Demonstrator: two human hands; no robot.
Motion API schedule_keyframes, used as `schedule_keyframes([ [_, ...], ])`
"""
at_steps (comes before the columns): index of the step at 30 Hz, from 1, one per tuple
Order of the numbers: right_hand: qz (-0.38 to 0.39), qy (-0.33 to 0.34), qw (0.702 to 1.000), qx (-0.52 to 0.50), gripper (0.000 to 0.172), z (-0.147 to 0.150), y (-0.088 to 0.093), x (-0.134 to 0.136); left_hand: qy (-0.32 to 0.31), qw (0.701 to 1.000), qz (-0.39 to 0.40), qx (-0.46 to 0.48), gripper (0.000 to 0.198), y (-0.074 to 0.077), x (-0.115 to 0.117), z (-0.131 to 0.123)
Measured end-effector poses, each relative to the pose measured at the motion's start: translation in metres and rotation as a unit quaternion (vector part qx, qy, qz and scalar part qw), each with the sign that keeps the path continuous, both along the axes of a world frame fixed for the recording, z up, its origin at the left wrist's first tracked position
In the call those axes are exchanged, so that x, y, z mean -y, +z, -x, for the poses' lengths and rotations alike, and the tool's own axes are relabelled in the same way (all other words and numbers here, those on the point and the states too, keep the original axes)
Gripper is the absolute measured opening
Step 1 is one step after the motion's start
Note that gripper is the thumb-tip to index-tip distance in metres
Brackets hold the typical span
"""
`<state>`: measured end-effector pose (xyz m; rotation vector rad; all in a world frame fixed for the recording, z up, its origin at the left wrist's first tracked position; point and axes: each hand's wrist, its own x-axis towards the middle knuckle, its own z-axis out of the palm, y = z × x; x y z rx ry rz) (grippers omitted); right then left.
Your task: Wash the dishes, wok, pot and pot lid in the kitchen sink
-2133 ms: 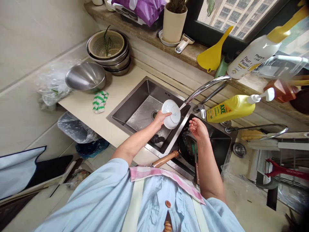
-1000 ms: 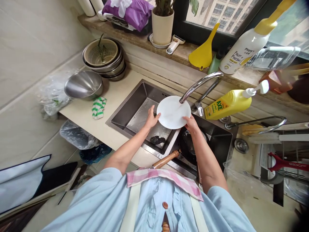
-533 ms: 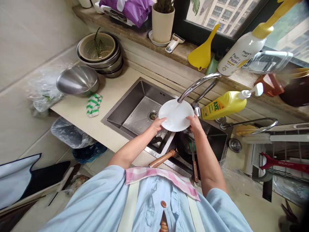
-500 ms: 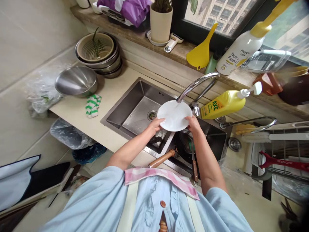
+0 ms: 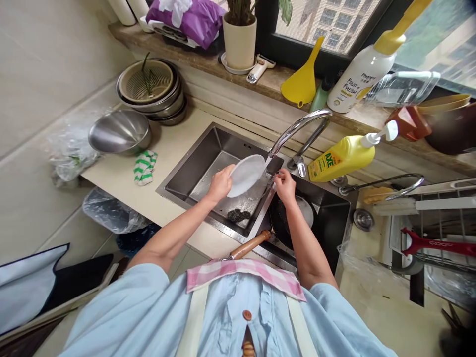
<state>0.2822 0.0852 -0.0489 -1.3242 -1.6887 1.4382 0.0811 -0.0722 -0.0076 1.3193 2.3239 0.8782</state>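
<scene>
My left hand (image 5: 220, 184) is closed on the left edge of a white plate (image 5: 247, 174), which is tilted over the left sink basin (image 5: 189, 158). Water runs from the curved chrome faucet (image 5: 297, 130) beside the plate's right edge. Just right of the stream, over the divider, my right hand (image 5: 285, 186) is apart from the plate with its fingers curled; anything in them is hidden. A dark scrubber (image 5: 238, 215) lies in the left basin. Below my right hand, the right basin holds a black pan (image 5: 279, 216) with a pale round dish (image 5: 305, 212) in it.
A wooden handle (image 5: 251, 245) juts over the sink's front edge. Behind the right basin stands a yellow soap bottle (image 5: 340, 157). Left on the counter are a steel bowl (image 5: 119, 133), a green-striped cloth (image 5: 145, 167) and stacked bowls (image 5: 163, 101). A dish rack (image 5: 446, 218) stands right.
My right hand has let go of the plate and moved slightly left, by the faucet stream. My left hand has moved left and tilted the plate steeply.
</scene>
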Motion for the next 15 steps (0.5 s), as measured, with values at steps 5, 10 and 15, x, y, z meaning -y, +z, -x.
schedule_keyframes([
  [5, -0.301, -0.097, 0.933, 0.171, 0.044, -0.035, 0.023, -0.017, -0.132, 0.965, 0.144, -0.173, 0.052, 0.036, -0.029, -0.034],
  [10, -0.336, -0.021, 0.903, 0.266, 0.06, -0.04, 0.012, -0.033, -0.139, 0.958, 0.159, -0.192, 0.039, 0.05, -0.068, -0.053],
  [15, -0.314, -0.008, 0.914, 0.256, 0.057, -0.038, -0.015, -0.04, -0.125, 0.96, 0.165, -0.19, 0.037, 0.051, -0.073, -0.048],
])
